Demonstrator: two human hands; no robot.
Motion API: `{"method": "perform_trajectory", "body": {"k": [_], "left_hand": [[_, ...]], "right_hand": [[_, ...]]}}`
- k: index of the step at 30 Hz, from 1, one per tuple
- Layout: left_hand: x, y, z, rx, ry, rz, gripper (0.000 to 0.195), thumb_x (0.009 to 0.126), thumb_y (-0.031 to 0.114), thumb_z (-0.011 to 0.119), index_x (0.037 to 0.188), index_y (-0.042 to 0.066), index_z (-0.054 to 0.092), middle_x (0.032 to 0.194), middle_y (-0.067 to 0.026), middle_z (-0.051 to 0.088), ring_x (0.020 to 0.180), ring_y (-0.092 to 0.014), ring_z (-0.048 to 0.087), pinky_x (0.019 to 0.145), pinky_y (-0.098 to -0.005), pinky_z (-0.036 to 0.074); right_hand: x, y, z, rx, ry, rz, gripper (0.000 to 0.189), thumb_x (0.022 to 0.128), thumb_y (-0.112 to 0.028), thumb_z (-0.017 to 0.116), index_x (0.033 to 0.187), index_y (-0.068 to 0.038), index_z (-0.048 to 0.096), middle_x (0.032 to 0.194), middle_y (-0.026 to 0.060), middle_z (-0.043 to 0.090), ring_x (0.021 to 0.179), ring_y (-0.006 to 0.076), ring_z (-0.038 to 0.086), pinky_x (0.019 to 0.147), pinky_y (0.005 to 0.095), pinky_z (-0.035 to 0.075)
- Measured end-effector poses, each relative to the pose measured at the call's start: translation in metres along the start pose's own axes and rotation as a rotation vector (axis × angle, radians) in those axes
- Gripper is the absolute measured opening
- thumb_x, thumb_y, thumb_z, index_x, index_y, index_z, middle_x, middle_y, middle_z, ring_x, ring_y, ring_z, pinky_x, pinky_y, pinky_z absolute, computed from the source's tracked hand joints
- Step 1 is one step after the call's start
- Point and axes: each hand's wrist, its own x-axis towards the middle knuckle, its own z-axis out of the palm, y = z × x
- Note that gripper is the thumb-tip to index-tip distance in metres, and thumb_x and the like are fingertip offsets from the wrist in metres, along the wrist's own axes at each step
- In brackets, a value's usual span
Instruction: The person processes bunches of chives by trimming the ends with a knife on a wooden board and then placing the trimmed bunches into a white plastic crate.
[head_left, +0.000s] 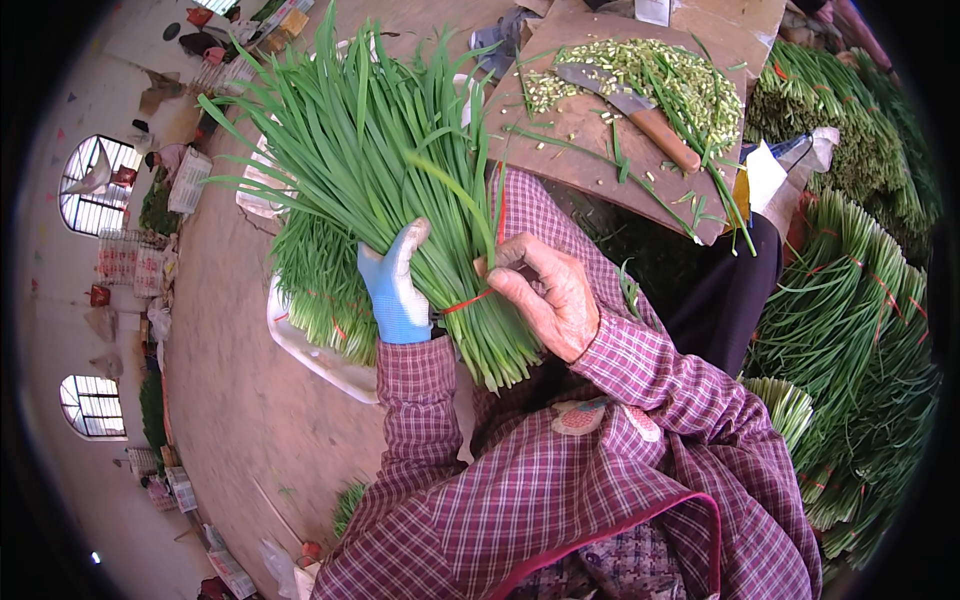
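A large bundle of garlic chives (420, 187) lies tilted across my lap, its leaves fanning away from me and its stem ends towards me. My left hand (399, 281), in a blue and white glove, grips the bundle's left side, thumb on top. A red tie (466, 303) circles the stems just below that thumb. On the bundle's right edge, my bare right hand (551, 292) pinches a yellowish-green leaf (457, 187) between thumb and forefinger. This leaf stands out from the rest, slightly blurred. A red strip (501, 206) hangs beside it, partly hidden by my right hand.
A cutting board (555, 154) ahead right bears a wooden-handled knife (637, 116) and chopped stem ends (705, 97). Tied chive bundles (847, 322) are heaped at my right. More chives (330, 292) lie in a white crate (289, 326) at left. Other people work along the far wall.
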Motion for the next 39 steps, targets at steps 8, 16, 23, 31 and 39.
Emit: {"method": "perform_trajectory", "body": {"k": [8, 16, 23, 31, 39], "left_hand": [[0.001, -0.005, -0.001, 0.143, -0.011, 0.048, 0.039, 0.083, 0.005, 0.062, 0.119, -0.004, 0.053, 0.111, -0.0118, 0.062, 0.095, -0.019, 0.063, 0.087, -0.0307, 0.053], [-0.006, 0.004, 0.019, 0.099, -0.010, 0.029, 0.035, 0.085, 0.008, 0.063, 0.116, -0.007, 0.054, 0.109, -0.0144, 0.064, 0.097, -0.020, 0.064, 0.088, -0.0305, 0.052], [-0.001, 0.010, 0.032, 0.134, 0.005, 0.092, 0.033, 0.082, 0.008, 0.065, 0.111, -0.007, 0.057, 0.104, -0.0133, 0.066, 0.092, -0.019, 0.066, 0.085, -0.0287, 0.053], [0.015, 0.020, 0.033, 0.022, 0.019, 0.088, 0.048, 0.075, -0.002, 0.071, 0.119, -0.006, 0.053, 0.107, -0.0126, 0.064, 0.092, -0.018, 0.065, 0.085, -0.0297, 0.053], [0.010, 0.028, 0.025, 0.097, -0.038, 0.107, 0.032, 0.087, 0.013, 0.059, 0.114, -0.004, 0.057, 0.106, -0.0113, 0.065, 0.097, -0.018, 0.063, 0.091, -0.0311, 0.051]], "right_hand": [[0.000, -0.027, -0.040, 0.457, -0.961, 0.511, 0.030, 0.102, -0.028, 0.050, 0.099, 0.001, 0.060, 0.091, 0.0051, 0.065, 0.081, 0.0112, 0.064, 0.071, 0.0301, 0.057], [0.020, -0.002, -0.003, -0.539, -0.138, -0.040, 0.028, 0.087, -0.029, 0.067, 0.084, -0.002, 0.063, 0.071, 0.0169, 0.064, 0.067, 0.0365, 0.065, 0.061, 0.0460, 0.051], [0.033, 0.001, -0.003, -0.673, -0.050, 0.009, 0.025, 0.080, -0.025, 0.071, 0.084, -0.003, 0.060, 0.073, 0.0140, 0.065, 0.066, 0.0333, 0.066, 0.060, 0.0445, 0.051], [0.024, -0.001, -0.002, -0.470, -0.040, -0.333, 0.018, 0.084, -0.017, 0.066, 0.091, -0.004, 0.055, 0.082, 0.0132, 0.061, 0.077, 0.0311, 0.061, 0.066, 0.0408, 0.050], [0.020, -0.023, -0.011, 0.091, -0.719, -0.059, 0.027, 0.096, -0.028, 0.061, 0.095, -0.002, 0.060, 0.084, 0.0112, 0.066, 0.080, 0.0271, 0.067, 0.071, 0.0395, 0.053]]}}
